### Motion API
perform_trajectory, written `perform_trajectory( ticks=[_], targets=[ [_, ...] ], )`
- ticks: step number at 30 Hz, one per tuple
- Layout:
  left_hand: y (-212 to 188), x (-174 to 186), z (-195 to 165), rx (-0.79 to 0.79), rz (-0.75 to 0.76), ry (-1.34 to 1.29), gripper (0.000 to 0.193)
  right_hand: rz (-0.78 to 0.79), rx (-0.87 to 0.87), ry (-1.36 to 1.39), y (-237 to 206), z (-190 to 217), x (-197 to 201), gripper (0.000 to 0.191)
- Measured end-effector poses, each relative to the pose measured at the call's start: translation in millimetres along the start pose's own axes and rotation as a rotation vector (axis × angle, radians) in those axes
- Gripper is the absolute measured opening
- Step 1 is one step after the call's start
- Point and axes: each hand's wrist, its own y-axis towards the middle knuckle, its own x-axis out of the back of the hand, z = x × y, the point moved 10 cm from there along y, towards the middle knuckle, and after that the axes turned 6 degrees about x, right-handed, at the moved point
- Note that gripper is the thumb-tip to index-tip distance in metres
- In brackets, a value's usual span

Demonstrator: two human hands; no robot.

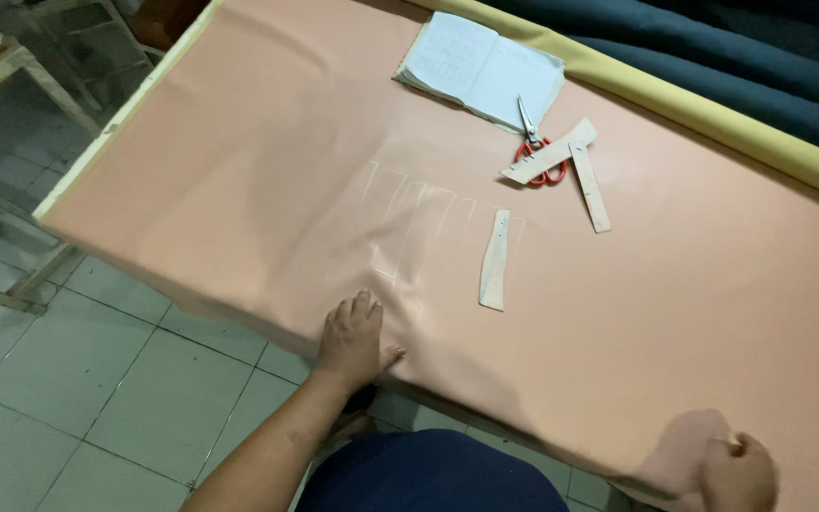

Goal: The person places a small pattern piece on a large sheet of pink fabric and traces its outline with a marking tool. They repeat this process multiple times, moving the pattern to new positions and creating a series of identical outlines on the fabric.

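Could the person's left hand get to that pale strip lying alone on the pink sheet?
Probably yes. The left hand lies flat on the pink sheet, and the pale strip sits just beyond it to the right with only bare sheet between them.

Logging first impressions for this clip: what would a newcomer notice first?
A big salmon-pink sheet covers the table, with faint white outlines chalked mid-sheet. The left hand lies flat on its near edge; the right hand grips a fold at the lower right. Red-handled scissors lie under pale strips beside an open notebook.
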Motion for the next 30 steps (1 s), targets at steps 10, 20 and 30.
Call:
perform_trajectory(
  ticks=[10,20,30],
  targets=[
    [115,67,203,0.052,-0.253,-0.588,0.035,-0.008,0.688,0.105,-160,322,-118,0.038],
    [227,166,432,0.211,-0.543,-0.379,0.035,-0.162,0.568,0.054,-182,380,-140,0.029],
    [283,133,451,0.425,-0.382,-0.143,0.045,-0.167,0.488,-0.027,-170,390,-156,0.028]
  ],
)
